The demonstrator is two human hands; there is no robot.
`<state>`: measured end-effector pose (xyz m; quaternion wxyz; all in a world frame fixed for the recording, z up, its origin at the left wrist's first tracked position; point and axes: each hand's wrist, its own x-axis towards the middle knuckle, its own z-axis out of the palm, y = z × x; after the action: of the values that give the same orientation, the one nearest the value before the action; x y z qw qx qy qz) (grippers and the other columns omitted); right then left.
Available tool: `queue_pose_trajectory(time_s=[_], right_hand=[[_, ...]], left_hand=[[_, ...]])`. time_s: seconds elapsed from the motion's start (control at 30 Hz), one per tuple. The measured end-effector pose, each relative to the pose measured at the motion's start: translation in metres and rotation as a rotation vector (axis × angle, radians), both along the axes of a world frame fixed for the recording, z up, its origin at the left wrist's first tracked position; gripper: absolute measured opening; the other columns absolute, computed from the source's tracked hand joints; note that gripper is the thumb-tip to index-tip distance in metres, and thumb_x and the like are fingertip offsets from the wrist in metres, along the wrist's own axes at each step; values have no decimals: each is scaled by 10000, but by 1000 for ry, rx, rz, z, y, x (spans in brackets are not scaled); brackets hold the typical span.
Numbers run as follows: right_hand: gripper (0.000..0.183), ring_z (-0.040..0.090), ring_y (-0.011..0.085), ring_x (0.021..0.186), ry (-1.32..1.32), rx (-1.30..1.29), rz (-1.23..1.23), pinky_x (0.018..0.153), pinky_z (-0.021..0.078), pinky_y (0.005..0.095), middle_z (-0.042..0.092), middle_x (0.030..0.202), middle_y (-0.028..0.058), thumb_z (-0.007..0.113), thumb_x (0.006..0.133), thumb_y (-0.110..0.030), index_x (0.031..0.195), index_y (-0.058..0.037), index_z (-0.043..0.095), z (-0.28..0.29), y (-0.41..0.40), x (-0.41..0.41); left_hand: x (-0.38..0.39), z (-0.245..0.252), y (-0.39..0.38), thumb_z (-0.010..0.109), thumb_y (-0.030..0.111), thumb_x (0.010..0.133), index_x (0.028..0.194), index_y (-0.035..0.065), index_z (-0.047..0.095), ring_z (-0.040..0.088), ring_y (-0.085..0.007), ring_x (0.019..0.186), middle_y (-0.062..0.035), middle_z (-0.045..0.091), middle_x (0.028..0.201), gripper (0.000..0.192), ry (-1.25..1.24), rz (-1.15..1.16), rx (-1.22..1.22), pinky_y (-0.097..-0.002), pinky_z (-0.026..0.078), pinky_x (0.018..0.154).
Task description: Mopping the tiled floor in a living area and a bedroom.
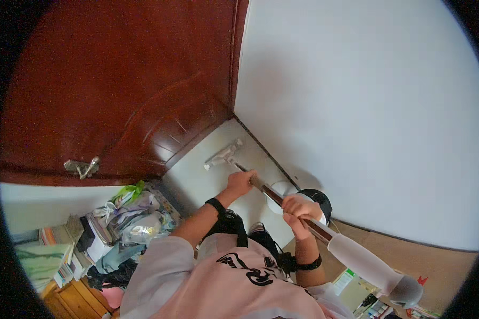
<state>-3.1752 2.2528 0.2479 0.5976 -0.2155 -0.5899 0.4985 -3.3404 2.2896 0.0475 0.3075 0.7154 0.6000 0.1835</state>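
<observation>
A long-handled mop (274, 195) with a metal pole runs slantwise across the view, from a flat, narrow head (223, 154) on the pale floor up to a thick light grip (361, 259) at lower right. My left hand (241, 184) is closed round the lower part of the pole, nearer the head. Higher up, my right hand (302, 215) grips the pole just below the light grip. The head lies near the corner between a red-brown door and a white wall. Both wrists wear dark bands.
The red-brown door (115, 87) with a metal handle (84, 166) stands at left, the white wall (363, 111) at right. Stacked books (99, 231) and plastic bags (143, 217) crowd the lower left. A round white and black object (319, 201) is beside my right hand.
</observation>
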Motion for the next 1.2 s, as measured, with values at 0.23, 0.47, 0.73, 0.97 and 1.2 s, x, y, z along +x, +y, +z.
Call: queue_pose_trajectory(time_s=[0.23,0.47,0.73,0.97,1.2], right_hand=[[249,484,170,500,-221,-50,2,643,424,364,471,525,8,607,653,62,555,-76,425,-13,89,-40],[257,470,175,505,-253,-70,-5,641,400,371,474,533,5,622,673,22,566,-92,418,-44,144,-69],[356,429,163,474,-6,-238,-247,540,392,345,436,510,1,635,806,-100,543,-119,397,-85,145,-52],[320,410,157,436,-54,-201,-241,510,409,316,410,494,-9,579,813,-42,557,-114,400,-75,153,-72],[323,385,170,430,-56,-230,-207,473,342,315,379,480,1,590,718,-60,516,-105,342,-72,149,-55]], left_hand=[[-40,-28,87,571,167,723,862,193,575,611,-327,695,-84,620,697,142,-30,42,-12,-449,451,577],[-73,-58,151,605,187,713,912,211,588,615,-325,716,-75,625,702,201,14,31,-67,-460,451,621],[-88,-66,196,696,233,660,1015,166,590,555,-293,964,-110,590,1014,376,98,-331,99,-443,426,767],[-70,-110,216,710,242,583,730,115,584,587,-315,718,-97,594,714,231,-341,-661,6,-429,450,632],[-55,-116,204,695,237,539,603,86,515,566,-350,627,-129,561,616,244,-388,-441,57,-420,442,560]])
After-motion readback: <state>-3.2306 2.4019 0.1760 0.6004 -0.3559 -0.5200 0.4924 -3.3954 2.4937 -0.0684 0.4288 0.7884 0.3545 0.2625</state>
